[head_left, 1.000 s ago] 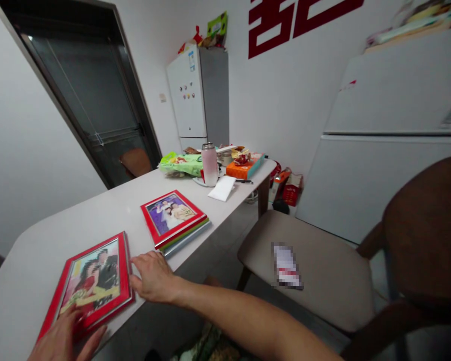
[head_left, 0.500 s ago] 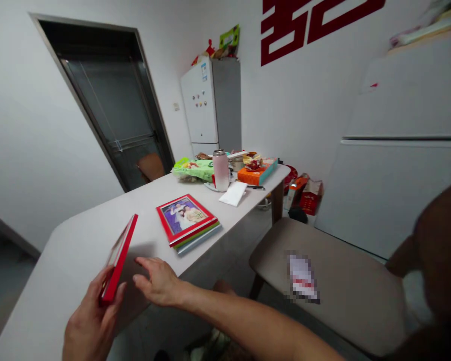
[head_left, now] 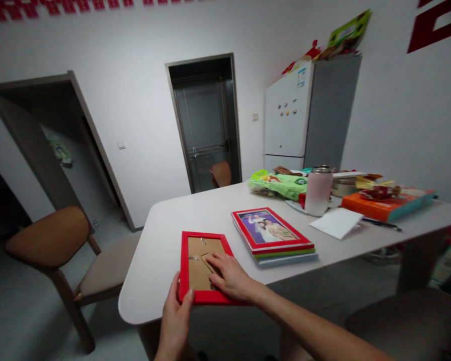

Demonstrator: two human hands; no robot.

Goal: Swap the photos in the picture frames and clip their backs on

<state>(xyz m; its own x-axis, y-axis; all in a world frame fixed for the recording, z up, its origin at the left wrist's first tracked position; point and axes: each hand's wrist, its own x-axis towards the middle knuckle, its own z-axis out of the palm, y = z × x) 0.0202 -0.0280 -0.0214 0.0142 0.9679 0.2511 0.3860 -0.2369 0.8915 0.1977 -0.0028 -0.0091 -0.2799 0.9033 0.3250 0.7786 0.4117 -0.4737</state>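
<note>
A red picture frame (head_left: pixel 201 268) lies with its back up near the white table's rounded front corner, showing a brown cardboard backing with small metal clips. My left hand (head_left: pixel 175 323) holds its lower left edge, with the thumb over the red rim. Flat on the backing, my right hand (head_left: pixel 225 276) has its fingertips near a metal clip. Beyond the right hand, a stack of red-edged picture frames (head_left: pixel 270 235) lies face up, topped by a wedding photo. Neither hand touches the stack.
The white table (head_left: pixel 180 215) also holds a pink flask (head_left: pixel 318 191), green snack bag (head_left: pixel 278 184), orange box (head_left: pixel 387 206), white paper (head_left: pixel 337 223) and pen (head_left: pixel 381 224). A wooden chair (head_left: pixel 56 240) stands left of the table. A fridge (head_left: pixel 308 115) stands behind it.
The red frame has gone from lying face up, through standing on edge in my left hand, to lying back up. The view has swung left, bringing a second doorway and chair into sight.
</note>
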